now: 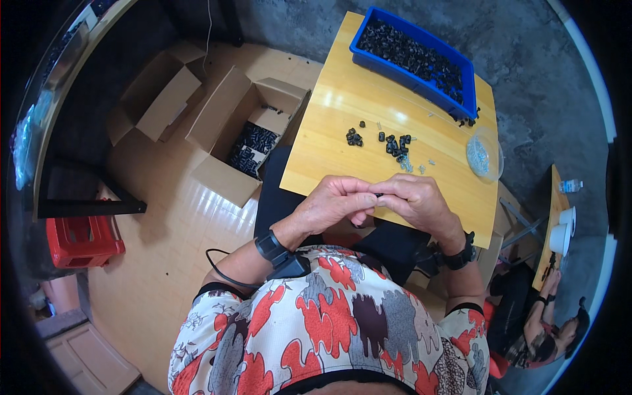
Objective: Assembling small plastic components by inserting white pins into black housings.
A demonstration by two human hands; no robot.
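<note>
My left hand (334,203) and my right hand (420,201) meet at the near edge of the yellow wooden table (316,158). Thumbs and fingertips of both are pinched around a small black part (378,195), mostly hidden by the fingers. Beyond them on the tabletop lies a loose cluster of black plastic fittings (396,145), with small silver screws (406,163) beside it. A smaller heap of black pieces (354,137) sits further left.
At the table's far side stands a blue bin (411,78) full of black parts. A clear bowl (484,155) of screws is at the right edge. Left of the table, an open cardboard box (227,181) holds black pieces. Another person (536,322) sits at the far right.
</note>
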